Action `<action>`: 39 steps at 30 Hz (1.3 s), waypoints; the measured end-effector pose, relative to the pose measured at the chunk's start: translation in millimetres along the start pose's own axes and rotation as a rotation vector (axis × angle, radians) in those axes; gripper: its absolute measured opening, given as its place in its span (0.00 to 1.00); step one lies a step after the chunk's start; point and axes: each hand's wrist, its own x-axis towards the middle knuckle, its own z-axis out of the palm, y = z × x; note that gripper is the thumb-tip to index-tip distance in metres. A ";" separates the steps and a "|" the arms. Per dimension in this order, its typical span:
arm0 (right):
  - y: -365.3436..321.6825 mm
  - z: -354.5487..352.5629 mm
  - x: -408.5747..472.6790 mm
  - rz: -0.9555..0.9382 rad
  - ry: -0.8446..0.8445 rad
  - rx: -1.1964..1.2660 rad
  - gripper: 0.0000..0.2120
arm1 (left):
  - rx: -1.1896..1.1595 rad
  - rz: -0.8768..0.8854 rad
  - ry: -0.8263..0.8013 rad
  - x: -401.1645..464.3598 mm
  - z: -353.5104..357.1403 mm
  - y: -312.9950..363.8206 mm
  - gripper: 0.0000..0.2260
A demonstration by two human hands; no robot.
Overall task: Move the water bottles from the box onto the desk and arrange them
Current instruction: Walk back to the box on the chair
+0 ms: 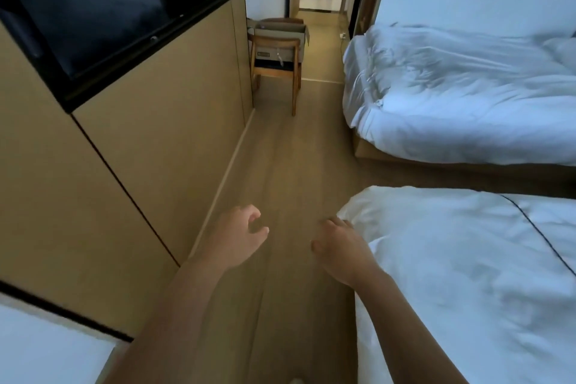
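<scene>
While both hands hang empty, left hand [241, 235] and right hand [338, 248] with fingers loosely curled, I see the box [280, 30] far ahead on the chair [274, 64]. No bottles show yet. I should walk the floor [290, 171] between wall and beds, then reach in from above.

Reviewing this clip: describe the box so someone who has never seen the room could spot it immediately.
Follow the wood floor between the panelled wall and the beds to the wooden chair at the far end. The cardboard box sits on its seat, flaps open. It is the only grey-beige carton in view, showing through the chair's open back.
</scene>
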 end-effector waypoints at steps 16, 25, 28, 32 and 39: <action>14.8 -57.5 340.1 -0.080 0.016 -0.078 0.23 | 0.063 -0.009 0.065 338.0 -61.0 -5.8 0.17; -3.1 -101.0 543.4 -0.041 0.056 -0.076 0.23 | 0.045 0.073 0.094 551.0 -127.8 -12.8 0.16; -1.5 -107.3 603.1 -0.026 0.039 -0.053 0.23 | 0.045 0.071 0.063 607.1 -134.2 -13.9 0.17; 3.6 -115.2 680.1 -0.031 0.025 -0.039 0.23 | 0.075 0.069 0.057 682.6 -141.0 -11.6 0.17; 42.0 -144.8 841.3 -0.072 0.042 -0.037 0.23 | 0.088 0.081 0.075 849.8 -143.1 20.7 0.17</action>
